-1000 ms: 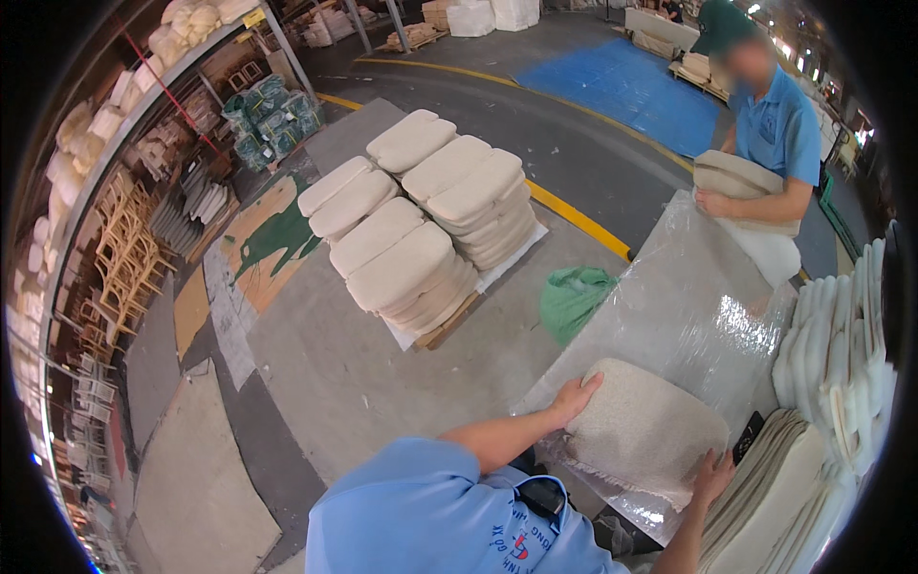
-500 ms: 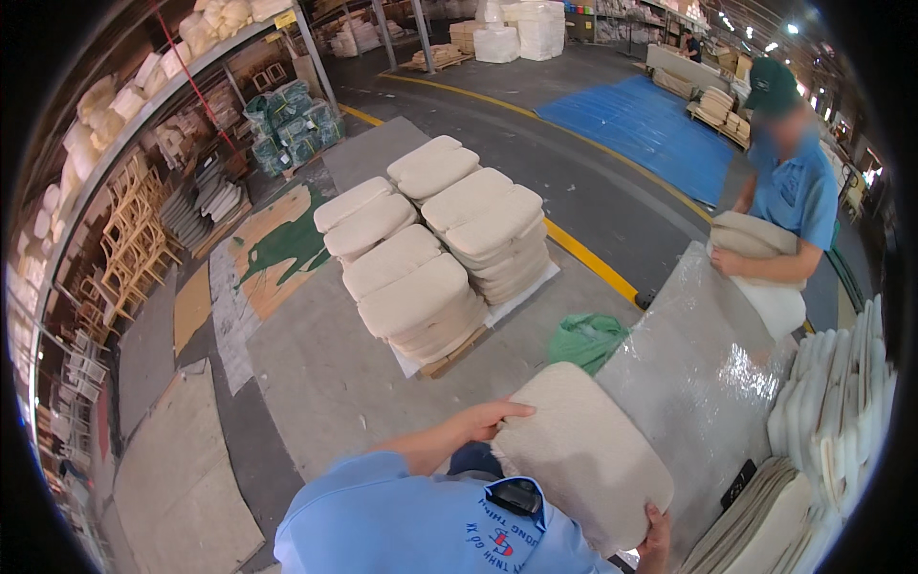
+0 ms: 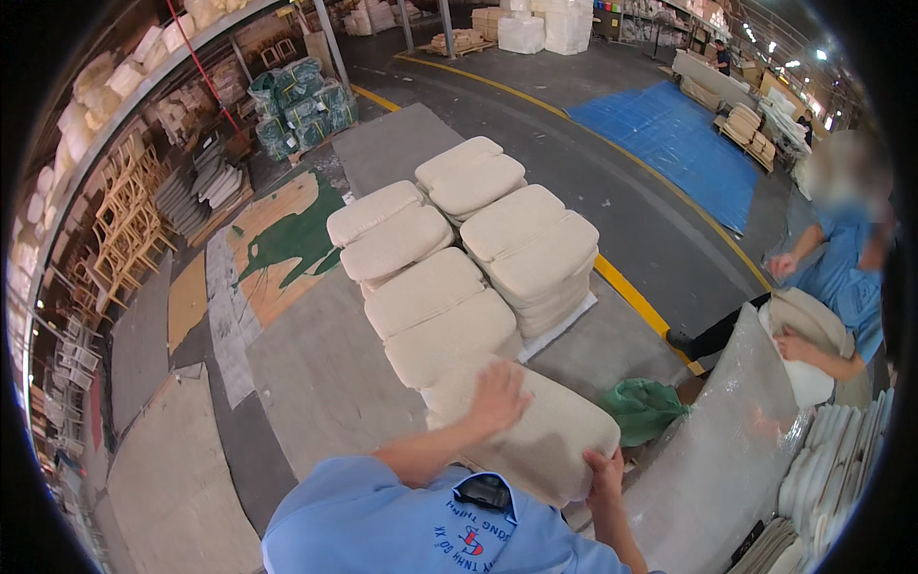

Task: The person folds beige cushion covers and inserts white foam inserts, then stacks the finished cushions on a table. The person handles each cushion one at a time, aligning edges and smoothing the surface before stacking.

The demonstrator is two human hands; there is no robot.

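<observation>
A beige seat cushion [image 3: 559, 435] lies tilted in front of me, between the near cushion stack and the plastic-covered table. My right hand [image 3: 604, 476] grips its right end, fingers on the underside or edge and thumb over the top. Over the cushion's upper face is my left hand [image 3: 497, 397], open with fingers spread and slightly blurred; whether it presses on the cloth I cannot tell. Just beyond stand several stacks of like cushions [image 3: 435, 301] on a low pallet, the nearest one partly behind the held cushion.
At right a co-worker in a blue shirt [image 3: 841, 287] handles another cushion [image 3: 813, 330] by the plastic-covered table [image 3: 708, 459]. More pads [image 3: 832, 469] stand on edge at lower right. A green bag [image 3: 643, 409] sits beside the table. Chair frames [image 3: 129, 225] and shelving line the left.
The cushion has swung left toward the stacks and lies flatter. My left hand has let go of its edge and moved over its top. The co-worker has shifted right, one hand off their cushion.
</observation>
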